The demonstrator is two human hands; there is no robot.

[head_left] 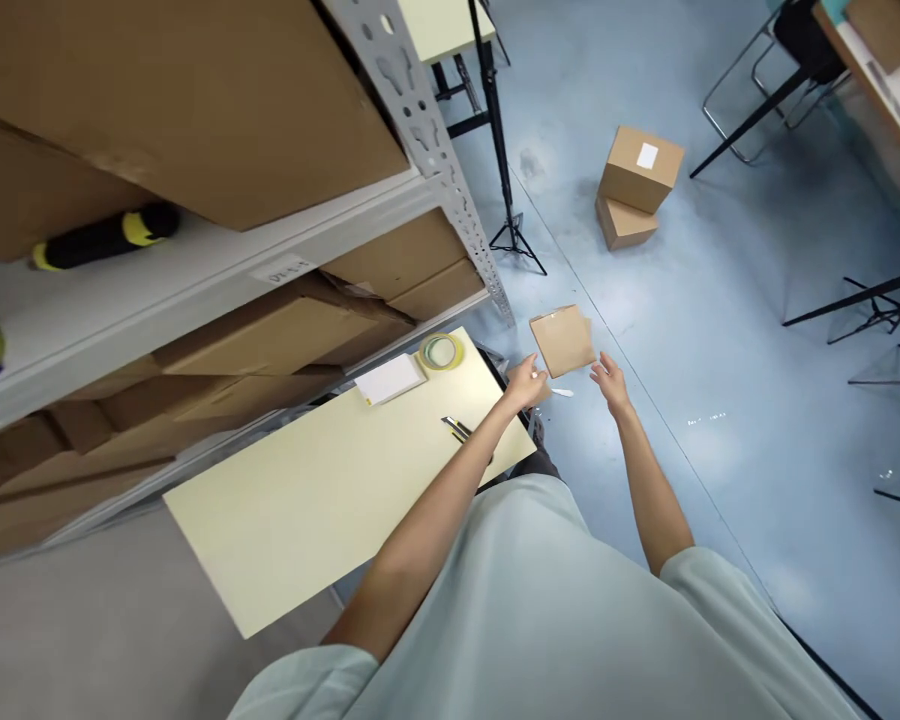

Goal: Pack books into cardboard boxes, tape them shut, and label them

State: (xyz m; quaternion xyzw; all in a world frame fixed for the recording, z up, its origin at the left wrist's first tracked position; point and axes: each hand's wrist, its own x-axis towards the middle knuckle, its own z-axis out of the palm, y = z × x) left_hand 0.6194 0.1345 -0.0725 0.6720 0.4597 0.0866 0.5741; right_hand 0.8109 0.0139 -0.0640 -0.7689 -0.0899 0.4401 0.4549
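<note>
I see room to pass low over the left half of the tabletop (285,525). Toward its right end, a tape roll (459,353), white pad (391,378), cutters (457,430) and the left forearm (454,480) crowd the way. Shelving (270,262) walls off its back edge. Just past its right end a cardboard box (562,342) intrudes; open floor (630,320) lies beyond.

Glossy blue floor (690,330) beside grey metal shelving (217,290)
</note>
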